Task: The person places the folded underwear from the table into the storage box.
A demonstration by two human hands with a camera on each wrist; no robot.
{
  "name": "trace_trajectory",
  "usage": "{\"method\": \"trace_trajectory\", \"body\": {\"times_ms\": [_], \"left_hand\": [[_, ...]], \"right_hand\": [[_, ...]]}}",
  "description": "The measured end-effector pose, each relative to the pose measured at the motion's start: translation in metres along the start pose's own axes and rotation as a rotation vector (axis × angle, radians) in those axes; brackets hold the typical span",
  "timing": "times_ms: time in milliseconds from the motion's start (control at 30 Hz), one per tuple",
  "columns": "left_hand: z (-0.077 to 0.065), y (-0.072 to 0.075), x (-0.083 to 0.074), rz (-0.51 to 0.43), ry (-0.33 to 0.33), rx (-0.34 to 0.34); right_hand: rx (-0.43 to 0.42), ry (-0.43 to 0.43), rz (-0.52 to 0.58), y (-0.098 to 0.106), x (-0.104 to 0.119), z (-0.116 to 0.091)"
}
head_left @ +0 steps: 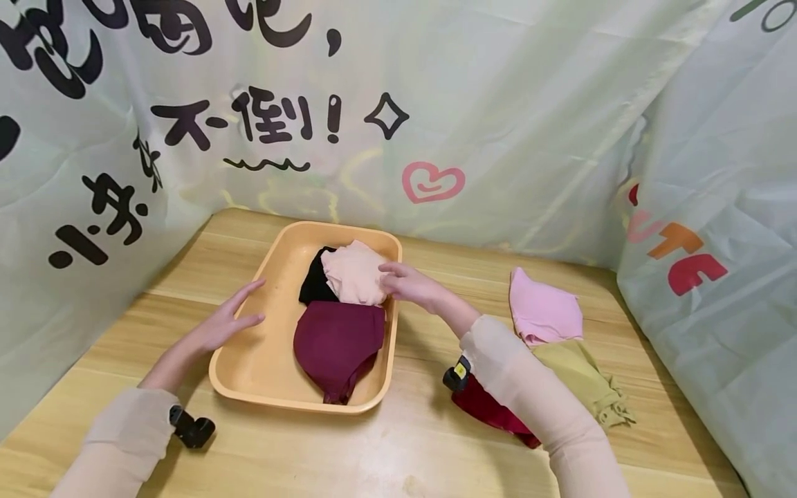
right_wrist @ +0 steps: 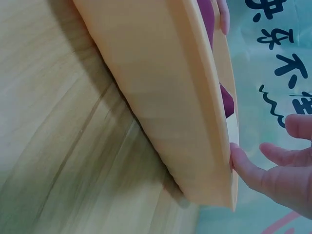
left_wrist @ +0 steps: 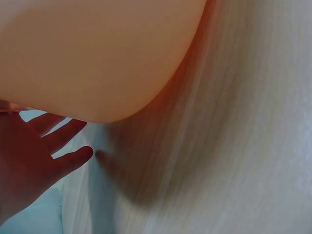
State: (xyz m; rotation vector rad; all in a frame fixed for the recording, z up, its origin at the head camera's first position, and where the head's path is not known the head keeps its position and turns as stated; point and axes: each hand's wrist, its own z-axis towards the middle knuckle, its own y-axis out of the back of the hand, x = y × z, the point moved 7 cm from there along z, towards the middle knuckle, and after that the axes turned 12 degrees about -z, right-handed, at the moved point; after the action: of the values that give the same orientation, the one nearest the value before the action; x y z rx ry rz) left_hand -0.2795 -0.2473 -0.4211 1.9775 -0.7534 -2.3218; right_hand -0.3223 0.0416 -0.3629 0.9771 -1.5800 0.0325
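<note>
A peach-coloured plastic tray (head_left: 249,360) lies on the table. Inside it, a folded plum garment (head_left: 339,339) fills the front right, with a pale pink folded garment (head_left: 355,273) behind it, partly over a black one (head_left: 316,280). My left hand (head_left: 227,321) is at the tray's left rim, fingers spread and holding nothing; whether it touches the rim I cannot tell. Over the right rim reaches my right hand (head_left: 414,283), its fingertips by the pale pink garment. In the right wrist view the thumb (right_wrist: 248,170) is at the rim and the fingers are loosely bent, apart from it.
Right of the tray, a pink garment (head_left: 544,308), an olive-yellow one (head_left: 575,373) and a dark red one (head_left: 492,408) lie on the wooden table (head_left: 411,443). My right sleeve partly covers the red one. A printed white curtain (head_left: 498,138) hangs around the table's back and sides.
</note>
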Motion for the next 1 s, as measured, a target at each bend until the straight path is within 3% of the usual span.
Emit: {"method": "trace_trajectory", "body": {"times_ms": [500, 733, 1000], "left_hand": [[0.0, -0.001, 0.0, -0.015, 0.016, 0.006], [0.0, -0.002, 0.0, -0.016, 0.017, 0.006], [-0.001, -0.002, -0.003, -0.007, 0.011, 0.003]], "right_hand": [[-0.027, 0.006, 0.041, 0.01, -0.013, -0.028], [-0.082, 0.001, 0.042, 0.031, -0.029, -0.042], [-0.14, -0.066, 0.043, 0.057, -0.056, -0.053]]}}
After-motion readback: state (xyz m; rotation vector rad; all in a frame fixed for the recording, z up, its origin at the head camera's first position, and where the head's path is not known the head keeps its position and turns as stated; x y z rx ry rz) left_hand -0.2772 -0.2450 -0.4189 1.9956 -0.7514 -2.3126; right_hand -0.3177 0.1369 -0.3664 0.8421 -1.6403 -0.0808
